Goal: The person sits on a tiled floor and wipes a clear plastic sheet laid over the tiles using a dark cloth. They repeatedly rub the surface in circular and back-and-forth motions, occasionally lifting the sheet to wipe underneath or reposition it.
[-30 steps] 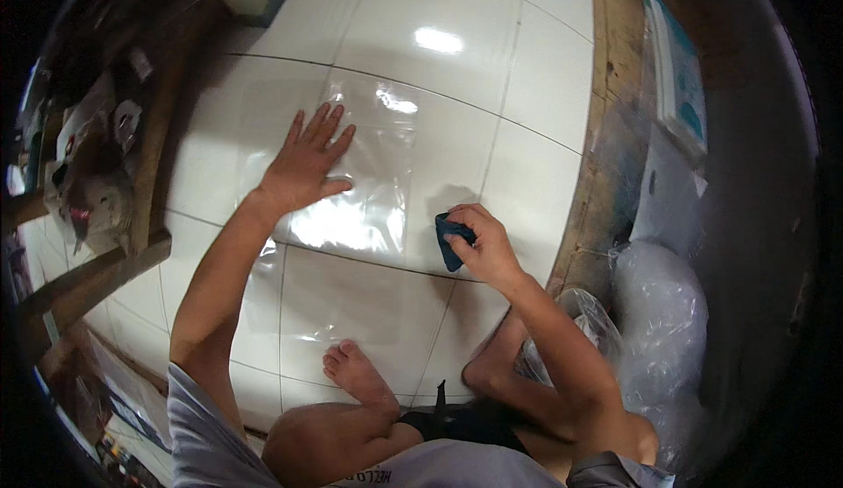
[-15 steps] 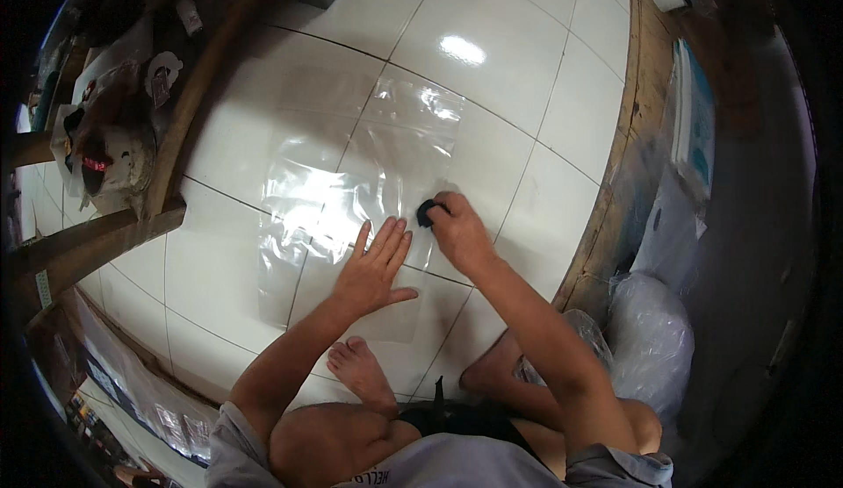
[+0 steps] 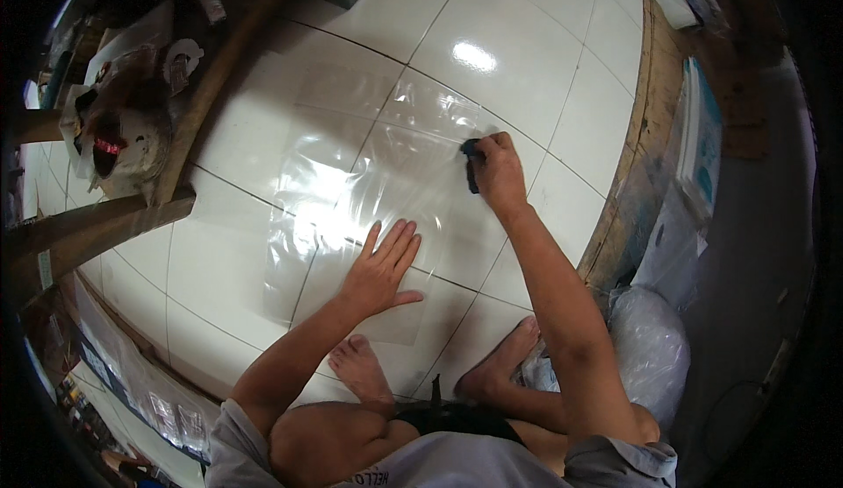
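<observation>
- Clear plastic sheet (image 3: 369, 190) lies spread flat on the white tiled floor (image 3: 544, 67), centre frame.
- Left hand (image 3: 384, 269) presses its lower edge, fingers splayed open.
- Right hand (image 3: 499, 172), fingers closed around a small dark tool (image 3: 471, 156), sits at the sheet's right edge.
- Judgement: sheet laid out; work along that edge underway, unfinished.

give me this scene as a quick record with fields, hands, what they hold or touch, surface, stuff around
left hand: flat, palm down, fingers spread, pressing on the clear plastic sheet
right hand: closed around a small dark tool at the sheet's right edge
surface: white tiled floor
posture: seated on the floor, bare feet near the sheet
around: wooden bench at left, bagged plastic bundle at right
</observation>
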The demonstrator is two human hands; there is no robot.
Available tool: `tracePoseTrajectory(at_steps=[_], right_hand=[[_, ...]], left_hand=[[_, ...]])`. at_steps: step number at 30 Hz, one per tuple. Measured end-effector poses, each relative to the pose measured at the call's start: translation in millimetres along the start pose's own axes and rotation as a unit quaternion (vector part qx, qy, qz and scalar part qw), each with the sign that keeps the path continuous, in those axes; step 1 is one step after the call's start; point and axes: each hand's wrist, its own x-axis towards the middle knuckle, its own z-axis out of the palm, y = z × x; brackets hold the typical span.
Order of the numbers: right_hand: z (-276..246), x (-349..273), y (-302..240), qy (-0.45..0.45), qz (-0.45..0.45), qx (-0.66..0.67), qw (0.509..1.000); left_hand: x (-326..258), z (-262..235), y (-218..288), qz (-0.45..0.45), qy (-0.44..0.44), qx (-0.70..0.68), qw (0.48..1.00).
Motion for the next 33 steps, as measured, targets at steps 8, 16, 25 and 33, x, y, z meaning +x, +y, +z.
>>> tracePoseTrajectory(at_steps=[8, 16, 25, 33], right_hand=[[-21, -19, 15, 0.053, -0.023, 0.071, 0.996], [19, -6, -19, -0.03, -0.084, -0.007, 0.996], [-27, 1, 42, -0.003, 0.095, -0.036, 0.995], [-41, -24, 21, -0.001, 0.104, 0.152, 0.983]], left_hand=[[-3, 2, 1, -0.005, 0.0, -0.015, 1.0], [-3, 3, 4, 0.002, -0.005, -0.009, 1.0], [-9, -1, 5, -0.015, 0.014, -0.025, 0.999], [5, -21, 3, -0.018, -0.002, -0.086, 0.996]])
